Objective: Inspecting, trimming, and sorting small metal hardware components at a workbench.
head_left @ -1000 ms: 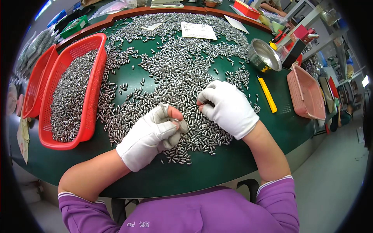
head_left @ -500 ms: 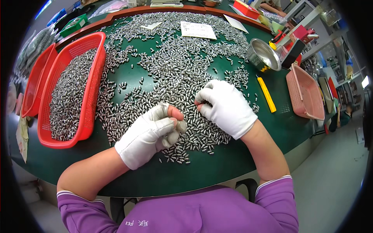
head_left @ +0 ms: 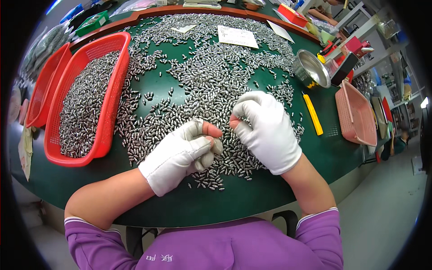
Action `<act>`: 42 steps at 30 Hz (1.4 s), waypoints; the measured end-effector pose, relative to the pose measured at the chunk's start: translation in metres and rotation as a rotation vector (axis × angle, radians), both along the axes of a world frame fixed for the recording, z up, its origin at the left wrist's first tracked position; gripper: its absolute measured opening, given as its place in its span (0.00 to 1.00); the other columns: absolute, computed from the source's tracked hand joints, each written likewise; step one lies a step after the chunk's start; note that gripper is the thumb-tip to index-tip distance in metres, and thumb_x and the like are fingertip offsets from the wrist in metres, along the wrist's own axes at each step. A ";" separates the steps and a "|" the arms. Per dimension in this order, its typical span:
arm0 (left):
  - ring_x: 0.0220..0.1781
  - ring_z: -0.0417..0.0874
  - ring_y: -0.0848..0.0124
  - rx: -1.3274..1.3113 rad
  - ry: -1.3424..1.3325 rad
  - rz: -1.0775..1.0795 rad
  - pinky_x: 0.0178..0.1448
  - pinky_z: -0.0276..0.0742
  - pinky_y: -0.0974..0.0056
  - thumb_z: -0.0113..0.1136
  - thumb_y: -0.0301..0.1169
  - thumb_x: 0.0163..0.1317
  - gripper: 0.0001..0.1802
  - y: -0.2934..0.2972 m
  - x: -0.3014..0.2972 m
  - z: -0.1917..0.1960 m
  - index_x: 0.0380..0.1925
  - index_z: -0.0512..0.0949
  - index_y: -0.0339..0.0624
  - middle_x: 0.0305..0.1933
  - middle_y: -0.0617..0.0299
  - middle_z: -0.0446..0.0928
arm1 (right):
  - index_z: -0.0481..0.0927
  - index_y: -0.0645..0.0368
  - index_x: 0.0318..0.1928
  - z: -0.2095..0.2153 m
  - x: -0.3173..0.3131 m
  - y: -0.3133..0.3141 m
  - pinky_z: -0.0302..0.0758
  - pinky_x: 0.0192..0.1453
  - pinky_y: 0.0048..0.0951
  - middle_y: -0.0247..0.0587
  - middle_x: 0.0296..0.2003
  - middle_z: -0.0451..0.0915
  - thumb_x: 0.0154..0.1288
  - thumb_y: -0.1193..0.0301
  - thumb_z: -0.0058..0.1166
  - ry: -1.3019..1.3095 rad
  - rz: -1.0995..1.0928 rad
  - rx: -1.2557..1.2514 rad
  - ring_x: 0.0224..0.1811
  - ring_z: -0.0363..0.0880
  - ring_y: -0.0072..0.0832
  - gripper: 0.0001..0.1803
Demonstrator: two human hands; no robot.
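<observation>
Many small silver bullet-shaped metal pieces [head_left: 198, 76] are spread over the green tabletop [head_left: 162, 211]. Over the near part of this heap is my left hand [head_left: 180, 155], in a white glove that leaves the thumb and forefinger tips bare. Its fingers are curled, with thumb and forefinger close together. My right hand [head_left: 269, 132], gloved the same way, hovers just to its right with thumb and forefinger pinched. Whatever either hand holds is too small or hidden to make out. At the left, a red perforated basket [head_left: 119, 83] is full of the same pieces.
Another red basket [head_left: 38, 105] stands at the far left. On the right are a yellow-handled cutter [head_left: 312, 114], a metal bowl [head_left: 310, 67] and a pink basket [head_left: 355, 112]. Paper slips [head_left: 237, 37] lie on the heap, and a brown raised edge [head_left: 198, 10] borders the far side.
The view has turned a little, so the table and baskets appear shifted slightly right. Both hands keep their closed-finger pose; my right hand has tilted a little, with its fingers still pinched.
</observation>
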State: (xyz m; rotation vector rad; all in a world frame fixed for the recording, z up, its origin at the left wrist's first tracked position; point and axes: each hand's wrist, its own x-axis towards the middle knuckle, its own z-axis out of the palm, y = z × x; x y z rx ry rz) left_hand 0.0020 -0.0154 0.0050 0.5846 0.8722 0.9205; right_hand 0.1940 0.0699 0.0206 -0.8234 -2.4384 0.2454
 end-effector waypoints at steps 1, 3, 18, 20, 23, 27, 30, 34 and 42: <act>0.28 0.66 0.82 0.011 -0.010 -0.004 0.31 0.62 0.77 0.58 0.34 0.67 0.14 0.000 0.000 -0.002 0.50 0.70 0.44 0.37 0.66 0.74 | 0.78 0.56 0.31 0.000 0.003 0.003 0.74 0.47 0.37 0.40 0.38 0.78 0.53 0.75 0.62 -0.037 -0.045 0.027 0.42 0.77 0.40 0.06; 0.28 0.66 0.82 0.013 -0.007 0.003 0.31 0.62 0.77 0.58 0.34 0.67 0.14 0.000 -0.001 -0.002 0.50 0.71 0.44 0.37 0.66 0.74 | 0.80 0.56 0.30 -0.001 0.009 0.013 0.75 0.47 0.36 0.39 0.37 0.79 0.53 0.73 0.63 -0.105 -0.110 0.012 0.41 0.78 0.39 0.05; 0.27 0.68 0.81 0.012 -0.014 0.010 0.30 0.62 0.77 0.58 0.36 0.67 0.13 0.000 -0.001 -0.004 0.48 0.72 0.44 0.36 0.65 0.74 | 0.82 0.53 0.30 -0.009 0.011 0.017 0.75 0.43 0.37 0.38 0.31 0.78 0.54 0.70 0.63 -0.206 -0.091 -0.016 0.37 0.78 0.38 0.03; 0.28 0.68 0.81 0.013 -0.012 0.007 0.30 0.62 0.77 0.58 0.36 0.67 0.14 0.000 -0.002 -0.005 0.48 0.72 0.44 0.36 0.65 0.74 | 0.82 0.54 0.30 0.003 0.014 0.014 0.75 0.42 0.35 0.38 0.30 0.78 0.54 0.71 0.63 -0.194 -0.082 -0.049 0.37 0.78 0.37 0.03; 0.28 0.68 0.81 0.029 -0.009 0.009 0.31 0.62 0.77 0.59 0.37 0.67 0.15 -0.001 -0.002 -0.005 0.48 0.72 0.44 0.36 0.65 0.74 | 0.83 0.54 0.30 0.021 0.023 0.010 0.75 0.42 0.34 0.37 0.30 0.77 0.51 0.71 0.64 -0.295 0.049 -0.280 0.37 0.78 0.37 0.05; 0.28 0.68 0.82 0.028 -0.021 -0.004 0.31 0.62 0.77 0.59 0.38 0.67 0.15 0.000 -0.002 -0.006 0.48 0.72 0.43 0.37 0.65 0.75 | 0.82 0.53 0.32 0.005 0.020 0.009 0.74 0.42 0.39 0.39 0.29 0.75 0.50 0.68 0.65 -0.333 0.111 -0.234 0.37 0.77 0.40 0.08; 0.28 0.68 0.82 0.024 -0.021 0.003 0.31 0.62 0.77 0.59 0.38 0.66 0.16 0.000 -0.002 -0.004 0.48 0.72 0.43 0.37 0.66 0.75 | 0.81 0.54 0.31 -0.005 0.014 0.008 0.74 0.42 0.39 0.39 0.29 0.76 0.52 0.69 0.64 -0.313 0.067 -0.185 0.37 0.78 0.40 0.06; 0.28 0.69 0.82 0.036 -0.020 -0.016 0.31 0.62 0.78 0.59 0.39 0.67 0.16 0.000 -0.003 -0.006 0.49 0.72 0.44 0.38 0.66 0.76 | 0.81 0.54 0.31 -0.004 0.011 0.010 0.74 0.41 0.38 0.39 0.29 0.78 0.54 0.69 0.62 -0.224 0.018 -0.115 0.36 0.78 0.39 0.05; 0.28 0.72 0.83 0.042 0.115 -0.089 0.32 0.69 0.77 0.56 0.36 0.70 0.11 0.001 -0.001 0.000 0.46 0.72 0.42 0.36 0.66 0.76 | 0.81 0.55 0.30 0.002 -0.003 -0.001 0.76 0.37 0.36 0.38 0.28 0.78 0.49 0.73 0.66 0.135 0.288 -0.258 0.33 0.78 0.37 0.07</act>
